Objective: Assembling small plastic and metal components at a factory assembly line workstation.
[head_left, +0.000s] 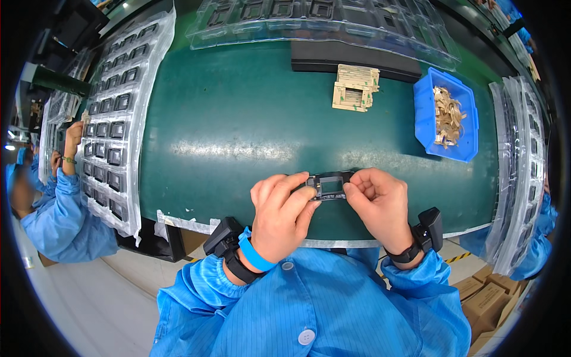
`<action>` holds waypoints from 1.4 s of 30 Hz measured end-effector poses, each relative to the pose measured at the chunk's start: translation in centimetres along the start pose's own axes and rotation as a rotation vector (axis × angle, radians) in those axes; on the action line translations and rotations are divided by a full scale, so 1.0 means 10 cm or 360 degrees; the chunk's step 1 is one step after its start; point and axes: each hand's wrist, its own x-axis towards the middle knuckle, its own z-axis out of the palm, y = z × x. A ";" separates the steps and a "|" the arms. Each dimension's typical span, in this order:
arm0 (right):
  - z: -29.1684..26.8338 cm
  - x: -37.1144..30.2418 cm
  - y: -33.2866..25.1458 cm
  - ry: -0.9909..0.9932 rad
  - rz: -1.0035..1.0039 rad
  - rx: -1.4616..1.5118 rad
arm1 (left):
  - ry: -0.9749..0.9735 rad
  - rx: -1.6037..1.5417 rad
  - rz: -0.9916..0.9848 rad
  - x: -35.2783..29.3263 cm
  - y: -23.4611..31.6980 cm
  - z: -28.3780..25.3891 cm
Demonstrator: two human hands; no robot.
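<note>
A small black rectangular frame (331, 186) with a window in its middle is held above the near part of the green table. My left hand (279, 205) grips its left end, fingers on top and thumb below. At the right end, my right hand (379, 199) pinches the frame's edge between thumb and forefinger, the other fingers curled in. Whether a smaller piece also sits in the right fingertips cannot be made out. Beyond my hands lies a stack of beige cut-out sheets (355, 89) with green marks. To its right stands a blue bin (424, 113) holding crumpled tan strips (447, 116).
Clear plastic trays (267, 30) with black frames lie at the table's far edge, beside a black flat box (309, 58). More trays line the left (134, 113) and right (505, 178) sides. A co-worker's hand (73, 140) reaches to the left trays. Cardboard boxes (485, 303) stand lower right.
</note>
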 end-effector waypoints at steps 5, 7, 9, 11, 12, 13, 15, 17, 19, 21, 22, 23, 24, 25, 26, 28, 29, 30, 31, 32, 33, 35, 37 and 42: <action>-0.01 0.01 -0.01 -0.0008 -0.0034 -0.0031 | -0.0011 0.0108 0.0194 -0.02 -0.04 -0.02; -0.02 0.01 -0.02 -0.0019 -0.0032 -0.0039 | 0.0001 0.0128 0.0218 -0.03 -0.05 0.00; -0.02 0.01 0.00 -0.0014 -0.0037 -0.0004 | 0.0016 0.0147 0.0243 -0.02 -0.04 0.00; -0.01 0.00 0.01 -0.0008 -0.0045 0.0027 | 0.0027 0.0057 0.0125 -0.01 -0.03 0.00; -0.01 0.00 0.00 0.0000 -0.0185 -0.0013 | 0.0030 0.0058 0.0127 -0.02 -0.03 0.01; 0.00 -0.01 0.00 0.0009 -0.0325 -0.0055 | 0.0049 -0.0016 0.0077 -0.02 -0.03 0.02; 0.00 -0.03 -0.03 0.0002 -0.0440 -0.0165 | 0.0072 -0.0091 0.0026 -0.03 -0.03 0.02; 0.02 -0.06 -0.06 -0.0007 -0.0553 -0.0277 | 0.0030 -0.0078 -0.0038 -0.04 -0.03 0.02; 0.07 -0.08 -0.10 0.0096 -0.0907 -0.0482 | 0.0029 -0.0078 -0.0053 -0.03 -0.02 0.01; 0.11 -0.09 -0.11 0.0129 -0.0978 -0.0527 | 0.0031 -0.0077 -0.0068 -0.03 -0.03 0.00; 0.13 -0.09 -0.13 0.0172 -0.1046 -0.0615 | 0.0035 -0.0100 -0.0075 -0.03 -0.03 0.00; 0.13 -0.09 -0.15 0.0215 -0.1114 -0.0702 | 0.0039 -0.0123 -0.0082 -0.03 -0.04 0.00; 0.13 -0.10 -0.16 0.0211 -0.1121 -0.0705 | 0.0047 -0.0125 -0.0084 -0.03 -0.04 0.00; 0.12 -0.12 -0.17 0.0226 -0.1092 -0.0663 | 0.0038 -0.0129 -0.0080 -0.03 -0.04 0.01; 0.11 -0.12 -0.19 0.0241 -0.1064 -0.0621 | 0.0030 -0.0132 -0.0077 -0.03 -0.04 0.01; 0.04 -0.11 -0.25 0.0193 -0.0920 -0.0539 | 0.0050 -0.0133 -0.0086 -0.03 -0.03 0.01; 0.01 -0.10 -0.26 0.0151 -0.0769 -0.0454 | 0.0061 -0.0133 -0.0091 -0.03 -0.02 0.00; -0.01 -0.09 -0.25 0.0109 -0.0544 -0.0367 | 0.0064 -0.0137 -0.0089 -0.03 -0.02 0.01; -0.03 -0.06 -0.20 0.0111 -0.0545 -0.0371 | 0.0060 -0.0130 -0.0095 -0.03 -0.02 0.00; -0.03 -0.02 -0.12 -0.0003 -0.0198 -0.0007 | 0.0055 -0.0121 -0.0101 -0.03 -0.02 0.00; -0.03 0.00 -0.04 -0.0116 0.0154 0.0358 | 0.0053 -0.0124 -0.0101 -0.03 -0.02 0.00; -0.05 0.01 0.01 -0.0159 0.0208 0.0411 | 0.0048 -0.0125 0.0008 -0.02 -0.05 0.01; -0.04 0.00 0.00 -0.0096 0.0200 0.0334 | 0.0039 -0.0091 0.0033 -0.01 -0.05 0.00; -0.03 0.03 -0.01 -0.0089 0.0156 0.0246 | 0.0027 0.0006 0.0067 0.00 -0.04 0.00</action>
